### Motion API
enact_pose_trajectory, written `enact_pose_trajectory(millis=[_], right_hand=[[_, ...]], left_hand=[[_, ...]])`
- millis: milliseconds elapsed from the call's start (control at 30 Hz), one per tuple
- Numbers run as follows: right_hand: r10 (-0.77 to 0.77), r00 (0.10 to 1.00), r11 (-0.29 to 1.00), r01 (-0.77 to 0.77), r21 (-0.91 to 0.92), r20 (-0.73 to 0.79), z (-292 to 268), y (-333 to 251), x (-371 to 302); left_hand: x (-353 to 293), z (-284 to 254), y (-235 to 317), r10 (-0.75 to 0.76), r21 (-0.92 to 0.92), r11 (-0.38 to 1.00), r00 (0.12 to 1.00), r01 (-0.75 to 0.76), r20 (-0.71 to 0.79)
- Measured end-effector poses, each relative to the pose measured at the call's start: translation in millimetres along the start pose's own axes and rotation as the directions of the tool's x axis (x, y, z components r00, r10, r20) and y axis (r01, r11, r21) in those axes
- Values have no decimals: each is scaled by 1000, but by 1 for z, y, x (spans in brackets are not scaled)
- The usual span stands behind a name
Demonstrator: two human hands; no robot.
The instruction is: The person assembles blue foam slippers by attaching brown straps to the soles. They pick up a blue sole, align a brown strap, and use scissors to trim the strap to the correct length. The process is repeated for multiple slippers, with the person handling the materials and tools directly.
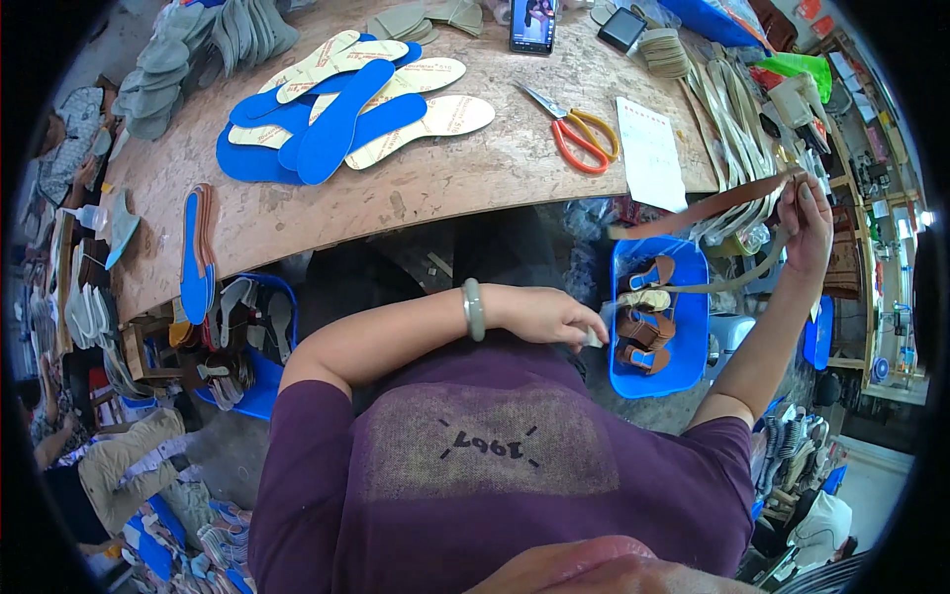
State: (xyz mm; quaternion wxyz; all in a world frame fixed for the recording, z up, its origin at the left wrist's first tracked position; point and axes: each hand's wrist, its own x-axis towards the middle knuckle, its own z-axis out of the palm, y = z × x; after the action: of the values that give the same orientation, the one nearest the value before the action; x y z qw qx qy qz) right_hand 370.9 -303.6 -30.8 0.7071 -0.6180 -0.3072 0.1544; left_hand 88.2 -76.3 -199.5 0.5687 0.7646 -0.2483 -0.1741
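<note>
My right hand [809,226] is raised at the table's right corner, fingers pinched on the end of a long brown strip [722,203]. The strip stretches left past the table edge, its far end pale. A greyish strip [747,277] hangs below that hand and reaches toward the blue bin. My left hand [549,317], a pale green bangle on its wrist, is in front of my body beside the bin. Its fingers are closed on a small whitish piece [594,339] whose kind I cannot make out. The blue bin [618,376] holds several brown sandal-like pieces [648,327].
On the wooden table [435,203] lie blue and cream insoles [341,124], orange-handled scissors [579,139], a paper sheet [650,153] and an upright phone [532,25]. Pale strips [727,109] hang over its right side. Another blue bin [265,381] stands lower left. Other people sit at far left.
</note>
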Motion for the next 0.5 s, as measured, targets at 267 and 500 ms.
enact_pose_trajectory(millis=[267,500], right_hand=[[280,763,949,-128,-288,583,171,3,-37],[263,526,937,59,-343,809,241,18,-33]], left_hand=[[-16,-16,50,128,-577,737,912,-351,-391],[-117,-43,103,-145,-321,303,289,-898,-946]])
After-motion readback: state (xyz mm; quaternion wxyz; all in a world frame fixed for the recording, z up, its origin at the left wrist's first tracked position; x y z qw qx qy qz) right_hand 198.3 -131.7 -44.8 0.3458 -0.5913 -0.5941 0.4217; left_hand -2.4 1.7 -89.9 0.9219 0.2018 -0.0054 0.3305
